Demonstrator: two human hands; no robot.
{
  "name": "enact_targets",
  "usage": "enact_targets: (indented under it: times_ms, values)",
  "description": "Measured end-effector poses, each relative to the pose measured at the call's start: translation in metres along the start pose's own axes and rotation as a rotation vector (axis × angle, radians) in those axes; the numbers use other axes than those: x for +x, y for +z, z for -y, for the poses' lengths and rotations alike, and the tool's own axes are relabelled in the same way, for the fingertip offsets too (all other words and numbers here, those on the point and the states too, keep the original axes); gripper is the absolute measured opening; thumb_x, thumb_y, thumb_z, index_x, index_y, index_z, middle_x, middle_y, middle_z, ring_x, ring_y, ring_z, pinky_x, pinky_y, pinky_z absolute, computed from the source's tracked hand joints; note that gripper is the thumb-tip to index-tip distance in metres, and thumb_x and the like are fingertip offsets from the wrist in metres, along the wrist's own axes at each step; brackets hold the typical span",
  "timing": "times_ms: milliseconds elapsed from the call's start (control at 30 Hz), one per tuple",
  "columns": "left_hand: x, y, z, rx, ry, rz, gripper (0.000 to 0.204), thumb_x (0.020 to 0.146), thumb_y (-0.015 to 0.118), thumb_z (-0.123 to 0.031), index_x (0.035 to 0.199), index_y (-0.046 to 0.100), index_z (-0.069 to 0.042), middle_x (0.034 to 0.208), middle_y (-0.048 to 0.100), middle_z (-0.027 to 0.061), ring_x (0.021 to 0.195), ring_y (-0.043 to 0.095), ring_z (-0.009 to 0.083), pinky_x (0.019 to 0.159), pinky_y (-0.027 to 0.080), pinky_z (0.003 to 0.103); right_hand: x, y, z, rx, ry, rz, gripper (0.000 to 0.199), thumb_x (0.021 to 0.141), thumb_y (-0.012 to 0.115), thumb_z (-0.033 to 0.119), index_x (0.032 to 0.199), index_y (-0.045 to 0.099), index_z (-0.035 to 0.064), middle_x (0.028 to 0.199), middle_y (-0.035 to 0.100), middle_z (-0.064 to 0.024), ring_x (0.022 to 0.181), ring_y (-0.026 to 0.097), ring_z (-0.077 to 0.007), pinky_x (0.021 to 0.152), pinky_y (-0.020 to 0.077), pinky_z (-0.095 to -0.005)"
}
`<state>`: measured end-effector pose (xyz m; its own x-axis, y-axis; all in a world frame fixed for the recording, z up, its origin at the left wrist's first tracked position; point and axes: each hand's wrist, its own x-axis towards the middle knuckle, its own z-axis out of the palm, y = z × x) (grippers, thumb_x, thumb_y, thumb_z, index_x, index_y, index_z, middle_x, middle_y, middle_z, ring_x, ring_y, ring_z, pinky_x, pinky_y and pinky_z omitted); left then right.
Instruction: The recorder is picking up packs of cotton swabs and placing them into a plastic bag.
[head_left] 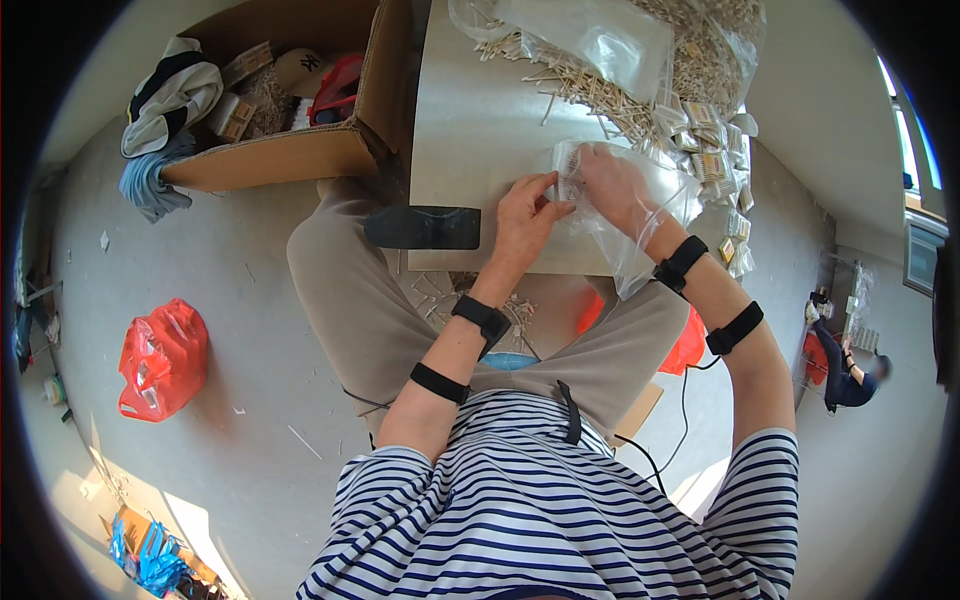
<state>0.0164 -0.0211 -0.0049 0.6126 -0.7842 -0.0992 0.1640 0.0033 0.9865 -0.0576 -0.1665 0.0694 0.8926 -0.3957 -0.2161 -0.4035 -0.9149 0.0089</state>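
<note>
A clear plastic bag point(655, 195) lies on the pale tabletop near its front edge. My left hand point(525, 222) pinches the bag's left side between thumb and fingers. My right hand point(612, 185) reaches into or under the clear film, its fingers curled down by a row of small pale sticks point(571, 180) that look like cotton swabs. What its fingertips hold is hidden. Just beyond my hands spreads a heap of loose cotton swabs point(600, 95) with wooden sticks. Small clear packs of swabs point(712, 165) are piled to the right.
An open cardboard box point(270, 165) with a cap and cloth stands at the left. A black flat object point(425, 228) juts from the table's left front. Red plastic bags point(165, 360) sit on the floor. Another person point(848, 375) sits far right.
</note>
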Motion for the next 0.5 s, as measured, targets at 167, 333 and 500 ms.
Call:
enact_targets:
  times_ms: [167,333,500]
  values:
    - [0.003,0.006,0.009,-0.088,-0.064,-0.050,0.043,0.077,0.074,-0.003,0.119,0.063,0.002,0.100,0.064,0.0064,0.074,0.057,0.0102,0.071,0.050,0.025,0.001,-0.001,-0.001,0.030,-0.018,0.024,0.026,0.085,0.060,0.010,0.106,0.050,-0.0020,0.096,0.061,-0.0230,0.083,0.067,-0.0395,0.070,0.0542,-0.0462]
    - [0.011,0.020,0.011,0.075,-0.023,-0.143,0.037,0.074,0.076,-0.004,0.108,0.063,0.001,0.096,0.064,0.0064,0.074,0.057,0.0122,0.069,0.050,0.028,0.000,0.007,-0.008,0.002,-0.007,0.028,0.023,0.086,0.059,0.011,0.104,0.050,-0.0017,0.094,0.061,-0.0225,0.084,0.067,-0.0392,0.070,0.0542,-0.0457]
    - [0.015,0.025,0.013,0.246,0.018,-0.217,0.028,0.073,0.074,-0.003,0.096,0.059,-0.002,0.089,0.061,0.0082,0.073,0.057,0.0181,0.067,0.049,0.033,0.000,0.007,-0.005,0.019,-0.082,-0.041,0.023,0.085,0.060,0.012,0.102,0.050,0.0005,0.093,0.061,-0.0215,0.084,0.067,-0.0374,0.071,0.0549,-0.0447]
